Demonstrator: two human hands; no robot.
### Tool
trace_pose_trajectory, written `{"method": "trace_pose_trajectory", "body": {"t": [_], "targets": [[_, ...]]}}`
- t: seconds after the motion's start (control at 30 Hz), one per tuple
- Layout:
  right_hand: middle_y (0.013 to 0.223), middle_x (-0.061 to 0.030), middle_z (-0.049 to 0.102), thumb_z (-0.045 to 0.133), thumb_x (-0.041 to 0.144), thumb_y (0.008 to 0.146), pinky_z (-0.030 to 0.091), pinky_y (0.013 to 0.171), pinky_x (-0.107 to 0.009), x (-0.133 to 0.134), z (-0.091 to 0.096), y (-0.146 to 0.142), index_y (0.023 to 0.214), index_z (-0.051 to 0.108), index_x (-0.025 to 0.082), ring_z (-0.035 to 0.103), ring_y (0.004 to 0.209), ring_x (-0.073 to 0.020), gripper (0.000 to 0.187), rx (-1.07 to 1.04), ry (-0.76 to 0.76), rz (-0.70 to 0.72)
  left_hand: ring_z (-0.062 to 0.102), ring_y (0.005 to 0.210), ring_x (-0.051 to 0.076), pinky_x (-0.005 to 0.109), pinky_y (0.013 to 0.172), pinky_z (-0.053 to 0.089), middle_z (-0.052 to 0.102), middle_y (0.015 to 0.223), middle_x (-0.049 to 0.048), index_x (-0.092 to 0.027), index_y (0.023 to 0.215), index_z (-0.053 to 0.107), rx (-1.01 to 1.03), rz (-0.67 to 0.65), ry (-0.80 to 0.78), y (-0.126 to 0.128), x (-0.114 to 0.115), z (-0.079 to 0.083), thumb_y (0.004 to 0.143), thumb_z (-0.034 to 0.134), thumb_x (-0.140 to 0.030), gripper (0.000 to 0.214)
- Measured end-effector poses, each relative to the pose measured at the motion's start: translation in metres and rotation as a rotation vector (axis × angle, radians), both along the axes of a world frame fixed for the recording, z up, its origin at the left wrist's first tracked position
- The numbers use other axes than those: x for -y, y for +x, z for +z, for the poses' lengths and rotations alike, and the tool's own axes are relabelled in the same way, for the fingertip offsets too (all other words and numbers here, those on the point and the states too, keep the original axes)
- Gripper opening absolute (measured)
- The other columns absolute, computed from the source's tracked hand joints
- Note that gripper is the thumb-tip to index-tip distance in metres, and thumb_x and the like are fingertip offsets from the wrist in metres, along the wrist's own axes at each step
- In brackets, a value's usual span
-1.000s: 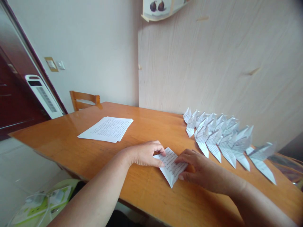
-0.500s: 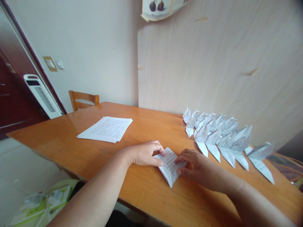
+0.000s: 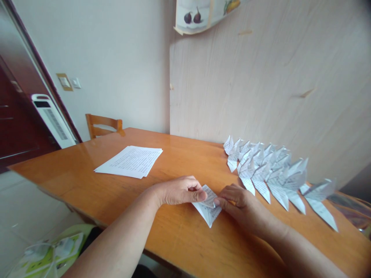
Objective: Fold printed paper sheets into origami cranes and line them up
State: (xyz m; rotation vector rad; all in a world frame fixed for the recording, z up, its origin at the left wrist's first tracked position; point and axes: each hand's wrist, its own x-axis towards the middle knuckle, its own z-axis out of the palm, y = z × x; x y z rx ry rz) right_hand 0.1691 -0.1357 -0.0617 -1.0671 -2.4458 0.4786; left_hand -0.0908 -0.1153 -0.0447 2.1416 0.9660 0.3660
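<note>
A small folded sheet of printed paper lies on the wooden table between my hands, its pointed corner toward me. My left hand pinches its left edge between thumb and fingers. On the other side, my right hand has thumb and forefinger closed on the paper's right edge. The upper layer is bent down over the lower one, so a diagonal crease shows beneath it. Several finished-looking folded paper pieces with upright pointed tips stand in rows to the right of my right hand.
A stack of printed sheets lies on the table at left. Behind the table stand a wooden chair and a pale panel wall. A power strip with plugs sits low at the left.
The upper flap of the paper has been folded down toward me, uncovering the creased layer below. Both hands have closed in on the paper. The view has tilted slightly up.
</note>
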Motion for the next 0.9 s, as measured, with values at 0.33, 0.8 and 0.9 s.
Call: {"method": "trace_pose_trajectory", "body": {"t": [0.33,0.8,0.9], "targets": [[0.076,-0.0028,0.064,0.040,0.047,0.102,0.042,0.071,-0.031,-0.004,-0.010,-0.004,0.074,0.060,0.023,0.059,0.077,-0.0194,0.041,-0.052,0.013,-0.126,0.058,0.103,0.022,0.030,0.088,0.046,0.061,0.113,0.0045,-0.026,0.114,0.066,-0.036,0.079,0.003,0.002,0.005,0.001,0.076,0.072,-0.057,0.050],[0.099,-0.0064,0.070,0.043,0.055,0.099,0.048,0.077,-0.032,0.008,0.005,-0.007,0.103,0.067,0.022,0.064,0.089,-0.0212,0.042,-0.164,-0.141,-0.080,0.058,0.089,0.018,0.027,0.074,0.045,0.060,0.097,0.0022,-0.021,0.090,0.061,-0.087,0.128,0.244,0.013,0.008,-0.009,0.080,0.055,-0.018,0.012],[0.105,-0.0069,0.071,0.056,0.056,0.092,0.048,0.077,-0.032,0.008,0.004,-0.006,0.115,0.065,0.022,0.065,0.092,-0.0228,0.042,-0.164,-0.167,-0.096,0.058,0.087,0.017,0.027,0.075,0.045,0.059,0.094,0.0019,-0.021,0.088,0.062,-0.090,0.135,0.250,0.015,0.009,-0.007,0.088,0.050,-0.021,0.012]]}}
